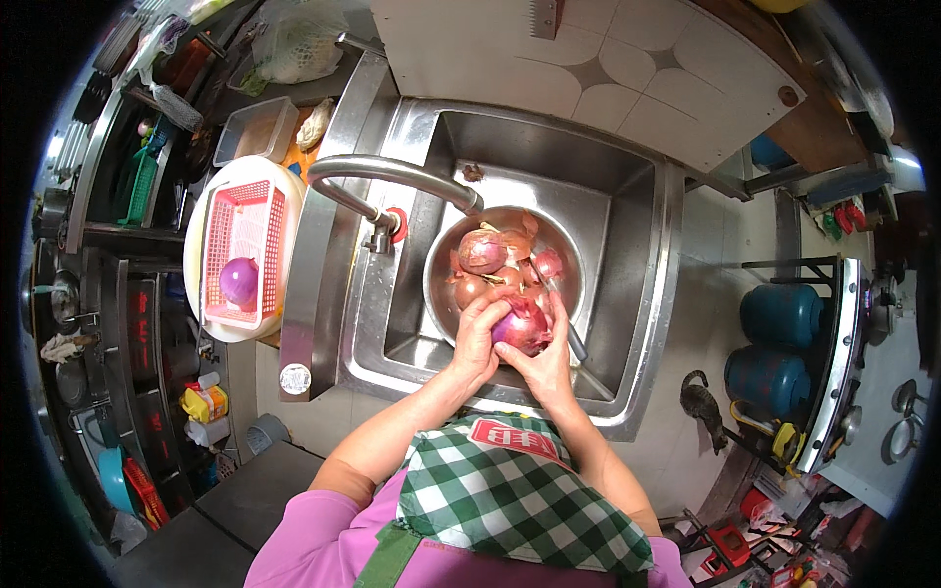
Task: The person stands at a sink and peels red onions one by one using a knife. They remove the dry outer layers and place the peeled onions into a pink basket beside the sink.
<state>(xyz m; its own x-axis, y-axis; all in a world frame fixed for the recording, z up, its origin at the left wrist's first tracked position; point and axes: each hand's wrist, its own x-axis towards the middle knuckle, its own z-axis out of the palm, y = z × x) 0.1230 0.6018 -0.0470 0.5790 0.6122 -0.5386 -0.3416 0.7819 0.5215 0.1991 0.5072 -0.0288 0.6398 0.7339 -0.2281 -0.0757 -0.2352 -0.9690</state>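
Both my hands hold one red onion (519, 327) over the near part of a round metal bowl (432, 290). My left hand (479, 331) grips its left side, and my right hand (548, 353) its right side. A knife (577, 343) with a grey handle is by my right hand; whether my fingers hold it is hard to tell. Several onions (482, 251) with papery skins and loose peel lie in the bowl, which stands in a stainless steel sink (625, 294). To the left, a peeled purple onion (240, 281) sits in a pink and white plastic basket (266, 283).
A curved metal faucet (397, 167) reaches over the sink and the bowl's far edge. A scrap of peel (473, 173) lies in the sink. Left of the faucet stands a clear plastic container (257, 128). A cat (702, 408) is on the floor at right, near blue gas cylinders (768, 378).
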